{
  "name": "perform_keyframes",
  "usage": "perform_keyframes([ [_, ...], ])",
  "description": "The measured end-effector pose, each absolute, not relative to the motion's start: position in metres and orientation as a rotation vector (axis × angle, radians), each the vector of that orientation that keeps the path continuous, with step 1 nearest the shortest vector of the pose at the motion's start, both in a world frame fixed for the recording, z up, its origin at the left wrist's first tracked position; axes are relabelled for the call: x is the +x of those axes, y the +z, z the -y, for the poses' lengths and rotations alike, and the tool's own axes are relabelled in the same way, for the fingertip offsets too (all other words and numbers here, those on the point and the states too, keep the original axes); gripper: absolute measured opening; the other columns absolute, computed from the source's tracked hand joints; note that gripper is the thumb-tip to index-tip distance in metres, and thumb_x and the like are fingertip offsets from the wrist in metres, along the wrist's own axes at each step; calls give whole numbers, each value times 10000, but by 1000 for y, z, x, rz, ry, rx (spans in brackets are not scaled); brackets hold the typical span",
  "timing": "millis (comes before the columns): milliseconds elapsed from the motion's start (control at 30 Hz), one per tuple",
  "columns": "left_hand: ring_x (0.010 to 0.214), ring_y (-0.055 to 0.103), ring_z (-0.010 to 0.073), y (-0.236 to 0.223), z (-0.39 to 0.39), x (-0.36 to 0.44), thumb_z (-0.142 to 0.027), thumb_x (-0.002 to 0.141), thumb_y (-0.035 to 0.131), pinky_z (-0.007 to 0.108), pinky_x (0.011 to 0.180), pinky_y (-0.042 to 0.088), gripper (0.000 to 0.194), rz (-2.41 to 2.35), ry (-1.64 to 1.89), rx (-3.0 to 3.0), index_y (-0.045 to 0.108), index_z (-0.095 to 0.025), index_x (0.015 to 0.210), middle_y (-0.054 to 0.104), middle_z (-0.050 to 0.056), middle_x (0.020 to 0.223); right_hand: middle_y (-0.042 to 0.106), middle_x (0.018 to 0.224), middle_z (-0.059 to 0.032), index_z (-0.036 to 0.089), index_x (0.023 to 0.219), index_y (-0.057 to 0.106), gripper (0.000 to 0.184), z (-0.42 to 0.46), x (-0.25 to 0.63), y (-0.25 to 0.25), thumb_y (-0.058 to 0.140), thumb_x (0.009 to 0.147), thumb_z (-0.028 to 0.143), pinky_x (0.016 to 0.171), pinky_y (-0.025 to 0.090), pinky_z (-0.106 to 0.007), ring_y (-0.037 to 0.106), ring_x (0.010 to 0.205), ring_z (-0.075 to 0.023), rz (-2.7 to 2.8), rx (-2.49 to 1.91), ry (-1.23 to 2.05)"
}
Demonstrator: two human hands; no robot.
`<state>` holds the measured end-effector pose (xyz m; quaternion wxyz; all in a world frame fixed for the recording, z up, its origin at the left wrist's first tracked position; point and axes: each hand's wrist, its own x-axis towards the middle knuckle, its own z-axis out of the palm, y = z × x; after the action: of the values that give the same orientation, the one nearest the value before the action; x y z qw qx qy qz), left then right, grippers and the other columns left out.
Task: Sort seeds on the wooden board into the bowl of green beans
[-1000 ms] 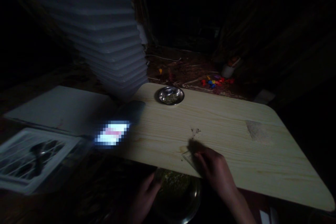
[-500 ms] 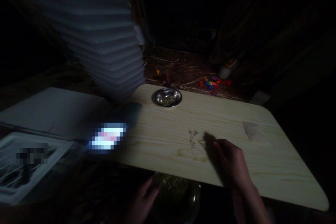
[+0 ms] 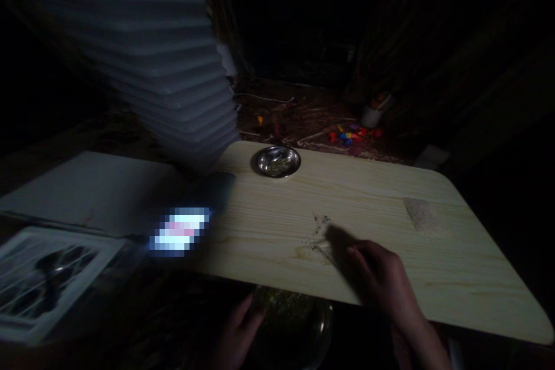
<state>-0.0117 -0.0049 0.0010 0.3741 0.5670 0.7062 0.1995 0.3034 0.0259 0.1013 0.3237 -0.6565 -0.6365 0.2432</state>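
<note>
1. Left hand (image 3: 238, 329) just below the near edge of the table (image 3: 373, 196); thumb and fingers seem clasped on the left side of the large bowl (image 3: 321, 329), which sits under that same edge.
2. Right hand (image 3: 381, 272) over the table's near part, right of middle; fingers curled, thumb close by; too dark to tell whether they pinch anything.
3. Progress, judged from how things lie: a modest share of greenish bits (image 3: 277, 167) in the small bowl (image 3: 289, 154), near the table's far edge; a bigger heap (image 3: 290, 303) in the large bowl, so apparently much left; dark specks (image 3: 321, 221) loose around the table's middle, in neither bowl.
4. Surface: pale wood-grain top, rounded corners; greyish patch (image 3: 422, 214) toward the table's right end.
5. Left of the table: bright blurred panel (image 3: 180, 231); pale flat board (image 3: 95, 185); white-framed rack (image 3: 82, 235), dark contents unclear.
6. Beyond the table: ridged pale stack (image 3: 160, 69), far left; patterned floor (image 3: 303, 113) with colourful pieces (image 3: 353, 136) and a pot (image 3: 370, 117); room very dim, remainder unreadable.
</note>
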Motion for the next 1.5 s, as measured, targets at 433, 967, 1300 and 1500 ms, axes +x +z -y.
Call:
perform_keyframes([
  [433, 1233, 571, 311, -15, 10, -17, -485, 792, 556, 475, 1117, 350, 482, -1808, 507, 1463, 705, -206, 1155, 681, 97, 1256, 749, 887, -105, 186, 955, 684, 311, -28, 307, 95, 457, 958, 399, 664, 521, -303, 698, 750, -228, 1745, -1759, 494],
  [967, 1267, 536, 326, -12, 5, -16, -475, 745, 510, 492, 1133, 316, 595, -1787, 473, 1411, 690, -101, 1171, 635, 149, 1307, 743, 850, -57, 211, 893, 692, 276, -19, 285, 99, 470, 957, 362, 661, 526, -300, 695, 731, -200, 1815, -1656, 674],
  [1300, 1229, 574, 319, -24, 9, -22, -471, 766, 577, 486, 1080, 402, 506, -1815, 508, 1428, 694, -203, 1179, 645, 85, 1310, 738, 834, -72, 206, 899, 669, 258, -29, 298, 89, 474, 954, 365, 642, 505, -298, 691, 715, -212, 1793, -1744, 530],
  [1500, 1213, 589, 317, -8, 7, -17, -468, 764, 563, 465, 1069, 423, 520, -1780, 486, 1353, 691, -173, 1173, 664, 106, 1279, 733, 853, -65, 197, 920, 680, 243, -34, 283, 94, 476, 956, 324, 686, 510, -316, 684, 745, -206, 1836, -1668, 629],
])
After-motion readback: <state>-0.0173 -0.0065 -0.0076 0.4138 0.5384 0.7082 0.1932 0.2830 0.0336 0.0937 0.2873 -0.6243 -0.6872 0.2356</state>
